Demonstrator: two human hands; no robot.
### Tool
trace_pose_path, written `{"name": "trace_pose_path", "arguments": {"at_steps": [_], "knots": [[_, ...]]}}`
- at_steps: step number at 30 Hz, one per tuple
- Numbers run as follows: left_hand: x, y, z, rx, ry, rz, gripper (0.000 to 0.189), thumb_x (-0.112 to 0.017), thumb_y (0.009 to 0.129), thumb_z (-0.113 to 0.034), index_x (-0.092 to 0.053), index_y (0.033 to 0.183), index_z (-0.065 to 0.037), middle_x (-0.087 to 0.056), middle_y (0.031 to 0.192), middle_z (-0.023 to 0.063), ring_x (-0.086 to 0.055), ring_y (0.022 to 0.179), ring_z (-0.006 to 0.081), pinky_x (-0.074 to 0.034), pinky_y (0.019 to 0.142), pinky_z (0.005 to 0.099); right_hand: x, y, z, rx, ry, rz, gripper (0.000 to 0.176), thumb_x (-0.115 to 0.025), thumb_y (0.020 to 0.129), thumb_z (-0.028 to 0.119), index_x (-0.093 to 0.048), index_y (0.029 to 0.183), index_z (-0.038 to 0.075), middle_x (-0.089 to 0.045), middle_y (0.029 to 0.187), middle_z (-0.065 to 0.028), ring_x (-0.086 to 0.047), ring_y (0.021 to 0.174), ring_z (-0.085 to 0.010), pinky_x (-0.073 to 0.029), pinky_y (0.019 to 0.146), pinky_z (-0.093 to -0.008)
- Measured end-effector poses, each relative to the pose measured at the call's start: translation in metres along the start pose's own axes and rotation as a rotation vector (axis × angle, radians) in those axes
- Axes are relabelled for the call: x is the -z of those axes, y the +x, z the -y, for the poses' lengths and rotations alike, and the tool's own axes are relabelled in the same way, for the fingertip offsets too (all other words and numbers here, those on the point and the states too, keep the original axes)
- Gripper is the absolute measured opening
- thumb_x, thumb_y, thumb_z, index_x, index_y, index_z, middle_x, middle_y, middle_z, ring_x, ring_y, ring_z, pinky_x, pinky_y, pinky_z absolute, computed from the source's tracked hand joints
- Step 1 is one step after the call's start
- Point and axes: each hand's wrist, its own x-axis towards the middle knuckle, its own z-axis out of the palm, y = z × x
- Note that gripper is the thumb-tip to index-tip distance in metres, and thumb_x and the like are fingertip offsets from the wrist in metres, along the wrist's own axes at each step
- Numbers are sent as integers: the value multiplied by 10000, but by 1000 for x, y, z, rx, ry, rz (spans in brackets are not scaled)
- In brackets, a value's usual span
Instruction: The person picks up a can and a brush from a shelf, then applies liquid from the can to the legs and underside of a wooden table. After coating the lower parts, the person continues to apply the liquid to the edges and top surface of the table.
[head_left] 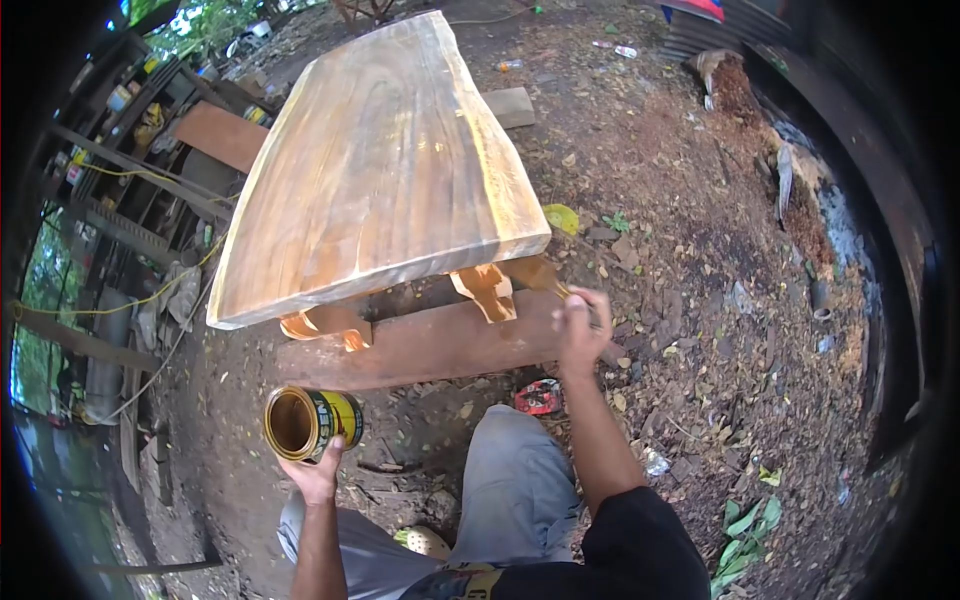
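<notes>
My left hand [317, 472] is closed around an open tin can [345, 418] with a yellow and black label, tilted so its brown inside shows. My right hand [583, 325] pinches the handle of a paintbrush [537, 273], whose brown head overlaps the near right corner of the wooden slab in this view. That slab [375, 165] has a light, uneven edge and a grained top with glossy patches. Below its near end show two carved, orange-brown wooden pieces, one on the right [487, 290] and one on the left [325, 325].
A long brown board [430, 345] lies on the ground between me and the slab. Near my knee sits a red object [538, 397]. Cluttered shelves [150, 125] stand at the left. Leaves litter the dirt ground [680, 330], and a dark metal edge [880, 230] runs along the right.
</notes>
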Motion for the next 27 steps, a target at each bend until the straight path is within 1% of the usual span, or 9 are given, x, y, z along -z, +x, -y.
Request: {"name": "trace_pose_path", "arguments": {"at_steps": [2,5,10,12,14,21,24,25,27], "knots": [[2,0,-5,27,5,21,924,-915,728,-122,-382,1469,25,-553,1376,153,-578,1235,239,-462,1084,395,23,0,-1,-26,11,-34,129,-616,986,118,-666,1062,26,-655,863,-45,-606,633,-107,-479,522,-244],[7,3,-6,-5,29,67,929,-917,716,-136,-384,1459,25,-551,1372,150,-572,1248,237,-457,1092,400,46,2,-12,-192,42,-191,131,-602,975,118,-653,1059,32,-626,750,-49,-575,576,-118,-452,504,-245],[9,25,-44,-38,-47,207,957,-932,682,-161,-376,1435,38,-556,1355,162,-573,1251,243,-457,1097,415,86,3,10,-189,-67,-152,112,-614,980,119,-644,1047,34,-620,751,-44,-558,561,-108,-421,485,-241],[11,33,-67,-46,-57,228,960,-939,669,-195,-396,1428,31,-577,1340,151,-579,1250,243,-458,1096,411,85,-1,41,-198,-160,-118,103,-620,984,118,-638,1040,33,-616,746,-44,-548,555,-103,-401,475,-240],[22,36,-86,-43,-10,264,1030,-947,652,-184,-332,1444,50,-579,1334,184,-596,1239,263,-472,1082,414,78,-9,78,-208,-282,-100,104,-618,988,123,-632,1044,36,-605,717,-40,-528,541,-97,-379,466,-241],[37,48,-211,-3,65,301,1076,-989,579,-211,-391,1439,36,-628,1302,162,-634,1217,250,-503,1051,386,38,-50,191,-447,-444,-104,99,-602,980,125,-598,1044,50,-549,670,-23,-499,526,-92,-400,478,-244],[50,60,-276,29,78,356,1098,-992,582,-225,-379,1454,34,-633,1301,165,-631,1228,258,-496,1062,391,16,-71,239,-530,-440,17,161,-601,981,146,-609,1090,27,-565,671,-28,-488,483,-111,-378,448,-267],[56,64,-297,41,78,372,1106,-993,586,-231,-370,1461,34,-636,1299,167,-630,1231,262,-492,1068,394,8,-78,254,-530,-438,71,196,-603,976,147,-605,1130,25,-594,721,-44,-529,532,-120,-415,478,-277],[65,67,-331,74,-31,337,1111,-993,604,-249,-355,1469,34,-645,1291,168,-632,1228,271,-483,1079,398,-23,-88,289,-729,-430,101,211,-598,973,147,-601,1153,36,-622,776,-57,-575,588,-136,-465,526,-290]]}}
